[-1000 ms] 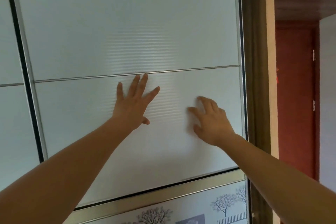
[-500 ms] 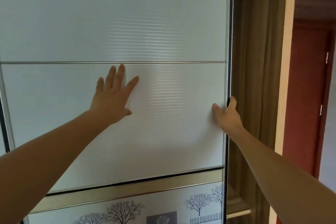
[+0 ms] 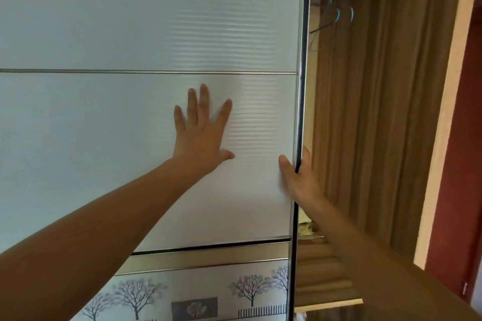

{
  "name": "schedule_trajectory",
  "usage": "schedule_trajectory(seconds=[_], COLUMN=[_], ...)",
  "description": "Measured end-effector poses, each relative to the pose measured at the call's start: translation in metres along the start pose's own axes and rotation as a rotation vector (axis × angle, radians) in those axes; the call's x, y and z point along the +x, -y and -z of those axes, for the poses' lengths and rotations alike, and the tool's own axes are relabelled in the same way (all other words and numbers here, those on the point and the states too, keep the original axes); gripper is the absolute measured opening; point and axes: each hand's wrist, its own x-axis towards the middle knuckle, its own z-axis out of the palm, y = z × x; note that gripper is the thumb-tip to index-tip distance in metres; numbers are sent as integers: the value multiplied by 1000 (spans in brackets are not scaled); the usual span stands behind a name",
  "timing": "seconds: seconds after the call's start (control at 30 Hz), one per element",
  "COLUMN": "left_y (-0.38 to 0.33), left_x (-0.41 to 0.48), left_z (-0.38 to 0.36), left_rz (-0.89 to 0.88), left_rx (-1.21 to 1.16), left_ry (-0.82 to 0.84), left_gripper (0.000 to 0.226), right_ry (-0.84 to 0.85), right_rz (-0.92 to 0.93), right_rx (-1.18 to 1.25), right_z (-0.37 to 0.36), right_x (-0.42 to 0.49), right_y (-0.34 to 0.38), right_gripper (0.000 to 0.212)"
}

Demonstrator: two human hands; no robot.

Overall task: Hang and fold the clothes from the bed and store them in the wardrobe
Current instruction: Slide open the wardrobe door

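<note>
On wardrobe sliding door (image 3: 117, 151): right hand (image 3: 300, 180) pinches its edge, left hand (image 3: 200, 138) presses flat, fingers spread; best slid level, evenly.

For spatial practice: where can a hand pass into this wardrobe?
Free: the gap between the edge of the sliding door and the wardrobe frame. Crowded: up top by the hangers, and where the right hand grips the door edge.
</note>
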Motion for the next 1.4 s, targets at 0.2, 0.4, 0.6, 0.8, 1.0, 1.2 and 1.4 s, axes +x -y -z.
schedule_trajectory(seconds=[0.2, 0.4, 0.6, 0.8, 1.0, 1.2, 1.4], left_y=[13, 65, 115, 160, 195, 222, 225], left_x=[-2, -16, -33, -49, -59, -65, -63], left_z=[-11, -11, -9, -8, -9, -13, -22], left_rz=[-32, 0, 18, 69, 165, 188, 181], left_rx=[48, 61, 63, 10, -14, -24, -22], left_ry=[-22, 8, 34, 45, 45, 34, 8], left_gripper=[129, 133, 130, 130, 135, 135, 136], right_ry=[176, 165, 188, 213, 338, 331, 302], right_rz=[67, 254, 383, 495, 544, 545, 592], right_rx=[-55, -145, -128, -93, -179, -306, -333], right_z=[-48, -99, -154, -202, -241, -265, -268], right_x=[-15, -15, -18, -35, -45, -49, -44], right_y=[-2, -7, 1, 23, 37, 42, 36], right_gripper=[76, 66, 78, 76, 87, 92, 87])
